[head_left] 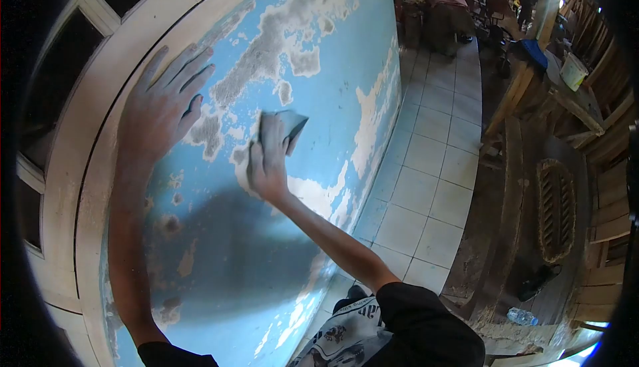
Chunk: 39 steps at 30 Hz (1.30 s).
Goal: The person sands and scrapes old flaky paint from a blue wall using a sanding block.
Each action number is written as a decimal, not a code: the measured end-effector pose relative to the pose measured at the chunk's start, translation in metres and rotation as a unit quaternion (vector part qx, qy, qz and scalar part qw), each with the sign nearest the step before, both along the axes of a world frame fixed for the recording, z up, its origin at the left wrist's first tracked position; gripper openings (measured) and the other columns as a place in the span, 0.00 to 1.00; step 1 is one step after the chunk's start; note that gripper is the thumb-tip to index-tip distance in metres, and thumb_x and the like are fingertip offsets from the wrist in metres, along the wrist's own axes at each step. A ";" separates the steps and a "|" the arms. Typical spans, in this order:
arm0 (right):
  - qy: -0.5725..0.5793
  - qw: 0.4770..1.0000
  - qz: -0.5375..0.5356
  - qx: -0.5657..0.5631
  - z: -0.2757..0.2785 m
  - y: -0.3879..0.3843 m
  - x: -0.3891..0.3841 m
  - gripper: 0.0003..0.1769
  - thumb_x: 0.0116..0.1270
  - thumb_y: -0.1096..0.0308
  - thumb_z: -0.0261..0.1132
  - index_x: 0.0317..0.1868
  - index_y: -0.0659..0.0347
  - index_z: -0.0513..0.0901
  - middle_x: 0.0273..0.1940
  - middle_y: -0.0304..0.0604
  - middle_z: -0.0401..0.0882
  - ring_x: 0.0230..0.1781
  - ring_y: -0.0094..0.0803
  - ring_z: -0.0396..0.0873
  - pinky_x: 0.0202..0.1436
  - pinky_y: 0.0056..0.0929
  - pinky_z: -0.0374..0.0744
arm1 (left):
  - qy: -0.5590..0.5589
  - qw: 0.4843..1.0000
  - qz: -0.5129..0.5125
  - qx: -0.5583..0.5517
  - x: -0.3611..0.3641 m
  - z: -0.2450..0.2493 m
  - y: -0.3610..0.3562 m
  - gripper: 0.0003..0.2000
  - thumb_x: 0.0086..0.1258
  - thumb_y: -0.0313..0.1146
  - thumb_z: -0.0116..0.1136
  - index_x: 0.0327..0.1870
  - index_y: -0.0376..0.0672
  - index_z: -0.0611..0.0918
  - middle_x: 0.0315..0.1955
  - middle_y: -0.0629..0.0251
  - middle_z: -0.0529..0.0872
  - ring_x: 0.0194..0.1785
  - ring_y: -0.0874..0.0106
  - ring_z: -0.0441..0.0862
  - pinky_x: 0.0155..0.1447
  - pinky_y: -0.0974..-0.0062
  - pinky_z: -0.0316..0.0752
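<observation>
In front of me is a light blue wall (339, 101) with flaking paint and bare white and grey patches. My right hand (269, 164) presses a folded piece of sandpaper (293, 126) against it, the fingers lying over the paper and one dark corner sticking out. My left hand (160, 107) rests flat with fingers spread, at the wall's left edge beside the cream door frame (100, 127). Nothing is held in that hand.
White floor tiles (426, 147) run along the foot of the wall. To the right, a wooden bench (512, 234) bears a woven mat (556, 210), a dark object (539, 282) and a plastic bottle (522, 316). Farther back stands a pale bucket (573, 72).
</observation>
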State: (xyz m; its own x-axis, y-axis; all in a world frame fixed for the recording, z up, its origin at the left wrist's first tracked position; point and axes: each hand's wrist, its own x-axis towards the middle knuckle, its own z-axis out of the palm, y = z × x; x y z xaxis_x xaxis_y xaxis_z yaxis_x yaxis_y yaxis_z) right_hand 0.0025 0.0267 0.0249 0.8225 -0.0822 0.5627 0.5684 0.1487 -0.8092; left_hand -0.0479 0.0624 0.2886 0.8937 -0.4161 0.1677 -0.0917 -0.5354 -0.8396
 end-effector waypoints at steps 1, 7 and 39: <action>-0.031 0.999 0.005 -0.032 0.001 -0.001 -0.008 0.32 0.77 0.57 0.42 0.73 0.70 0.53 0.75 0.59 0.50 0.76 0.58 0.44 0.75 0.57 0.33 | 0.003 1.000 -0.004 0.004 -0.001 0.000 -0.002 0.23 0.68 0.35 0.54 0.65 0.47 0.72 0.69 0.71 0.68 0.73 0.72 0.60 0.80 0.61 0.46; 0.078 0.995 0.013 0.067 0.027 -0.003 0.068 0.31 0.77 0.57 0.42 0.74 0.66 0.53 0.75 0.59 0.47 0.76 0.58 0.44 0.75 0.56 0.35 | -0.025 0.999 -0.006 0.026 -0.002 -0.001 -0.001 0.21 0.68 0.40 0.53 0.62 0.51 0.75 0.68 0.75 0.69 0.72 0.77 0.61 0.79 0.64 0.47; -0.030 0.996 0.039 0.071 0.029 -0.019 0.049 0.29 0.76 0.60 0.43 0.71 0.69 0.60 0.71 0.63 0.57 0.71 0.68 0.52 0.72 0.63 0.45 | 0.032 0.999 -0.027 0.034 0.012 -0.035 -0.005 0.21 0.66 0.41 0.55 0.61 0.49 0.77 0.64 0.72 0.73 0.71 0.72 0.63 0.77 0.64 0.50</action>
